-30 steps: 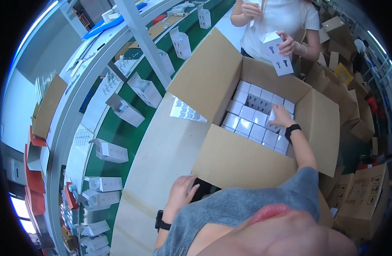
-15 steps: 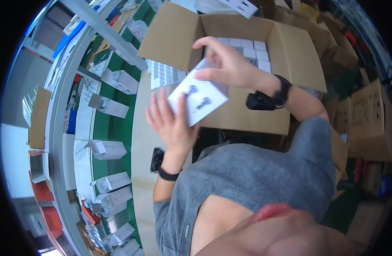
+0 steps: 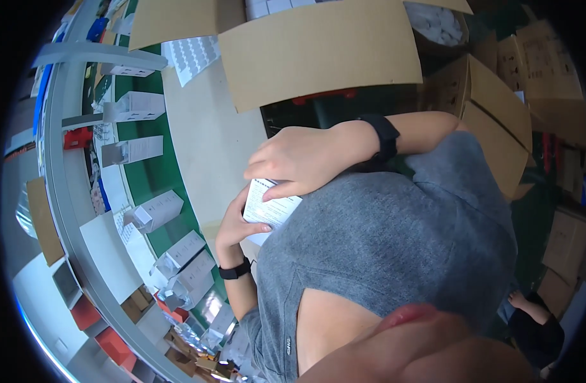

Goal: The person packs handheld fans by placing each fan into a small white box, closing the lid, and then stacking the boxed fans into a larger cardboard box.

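Close to my chest is a small white box (image 3: pixel 275 209) with fine dark print on its face. My left hand (image 3: pixel 232 222) grips it from the left side, thumb across the front. Over the top edge bends my right hand (image 3: pixel 299 161), its thumb pressed on the printed face and its fingers curled behind. Part of the box is hidden by my hands and grey shirt. Beyond my hands stands a big open cardboard carton (image 3: pixel 322 57), its near flap hanging down and white boxes (image 3: pixel 277 6) packed inside.
Left of me, several white boxes with open ends (image 3: pixel 154 210) line a green strip (image 3: pixel 154 169) beside a metal frame (image 3: pixel 82 217). A white dimpled sheet (image 3: pixel 194 57) lies by the carton. More cartons (image 3: pixel 491 127) stand at right. Another person's arm (image 3: pixel 529 309) shows at lower right.
Both hands have brought the white box from beside the carton in toward my chest, and a different, text-covered face shows. The view has shifted, so the carton sits higher in the picture.
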Available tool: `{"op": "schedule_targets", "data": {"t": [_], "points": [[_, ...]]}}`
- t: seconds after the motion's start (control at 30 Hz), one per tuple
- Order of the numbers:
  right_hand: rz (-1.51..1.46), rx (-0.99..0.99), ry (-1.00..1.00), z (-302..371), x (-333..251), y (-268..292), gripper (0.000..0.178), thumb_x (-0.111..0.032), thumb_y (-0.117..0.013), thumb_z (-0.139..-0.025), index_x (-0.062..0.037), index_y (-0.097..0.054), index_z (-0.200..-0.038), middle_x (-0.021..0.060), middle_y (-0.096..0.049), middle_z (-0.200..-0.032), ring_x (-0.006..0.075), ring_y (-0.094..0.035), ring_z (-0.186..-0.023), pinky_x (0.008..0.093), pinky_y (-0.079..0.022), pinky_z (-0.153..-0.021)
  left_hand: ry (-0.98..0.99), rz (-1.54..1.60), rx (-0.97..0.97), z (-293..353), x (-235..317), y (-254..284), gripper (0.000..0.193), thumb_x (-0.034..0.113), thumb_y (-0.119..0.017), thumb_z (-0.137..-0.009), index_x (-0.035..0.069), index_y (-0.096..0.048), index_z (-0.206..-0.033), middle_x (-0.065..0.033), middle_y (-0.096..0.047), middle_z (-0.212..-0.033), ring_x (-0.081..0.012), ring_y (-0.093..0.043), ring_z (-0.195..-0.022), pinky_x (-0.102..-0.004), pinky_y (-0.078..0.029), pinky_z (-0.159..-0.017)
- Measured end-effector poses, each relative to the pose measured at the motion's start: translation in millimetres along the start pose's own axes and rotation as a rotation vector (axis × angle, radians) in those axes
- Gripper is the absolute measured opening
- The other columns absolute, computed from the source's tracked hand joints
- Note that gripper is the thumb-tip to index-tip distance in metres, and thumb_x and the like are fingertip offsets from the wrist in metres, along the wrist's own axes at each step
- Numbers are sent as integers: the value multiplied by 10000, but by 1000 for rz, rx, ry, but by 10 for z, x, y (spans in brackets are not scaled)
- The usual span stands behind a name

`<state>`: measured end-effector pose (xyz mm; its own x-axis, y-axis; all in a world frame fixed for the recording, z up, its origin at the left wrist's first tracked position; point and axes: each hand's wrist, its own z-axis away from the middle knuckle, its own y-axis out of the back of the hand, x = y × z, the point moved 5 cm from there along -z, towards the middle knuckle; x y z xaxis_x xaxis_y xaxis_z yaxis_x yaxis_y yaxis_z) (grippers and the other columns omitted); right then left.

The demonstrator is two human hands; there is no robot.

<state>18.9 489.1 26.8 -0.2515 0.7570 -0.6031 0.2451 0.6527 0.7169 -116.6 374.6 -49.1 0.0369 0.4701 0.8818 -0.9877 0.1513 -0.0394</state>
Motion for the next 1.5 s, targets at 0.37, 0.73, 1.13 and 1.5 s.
{"op": "schedule_targets", "data": {"t": [0.37, 0.73, 1.13, 1.5], "points": [[-166, 503, -514, 666, 410, 19, 299, -224, -674, -710, 17, -598, -870, 122, -582, -905, 246, -587, -762, 315, -480, -647, 296, -96, -356, -692, 19, 79, 895, 199, -814, -513, -17, -378, -1264, -77, -529, -1119, -176, -487, -1054, -292, -366, -912], [-519, 420, -737, 845, 787, -452, 768, -299, -719, -659, -25, -349, -1274, 168, -413, -1216, 315, -449, -1103, 360, -408, -886, 251, -351, -353, -1059, 174, 307, 798, 485, -690, -642, -61, -440, -1168, -128, -577, -1003, -202, -554, -927, -301, -434, -789], [-502, 17, -511, 382, 596, -582, 792, -294, -700, -676, -73, -301, -1324, 161, -347, -1289, 318, -412, -1149, 393, -373, -938, 142, -251, -134, -663, 115, 102, 617, 501, -688, -671, -13, -578, -993, -149, -622, -878, -235, -620, -775, -282, -486, -681], [-442, 45, -709, 473, 660, -437, 712, -299, -717, -673, -55, -396, -1259, 149, -397, -1245, 294, -421, -1147, 392, -406, -913, 86, -455, -57, -783, 198, 3, 615, 486, -719, -642, 5, -591, -1002, -137, -630, -868, -211, -622, -790, -272, -490, -662]]}}
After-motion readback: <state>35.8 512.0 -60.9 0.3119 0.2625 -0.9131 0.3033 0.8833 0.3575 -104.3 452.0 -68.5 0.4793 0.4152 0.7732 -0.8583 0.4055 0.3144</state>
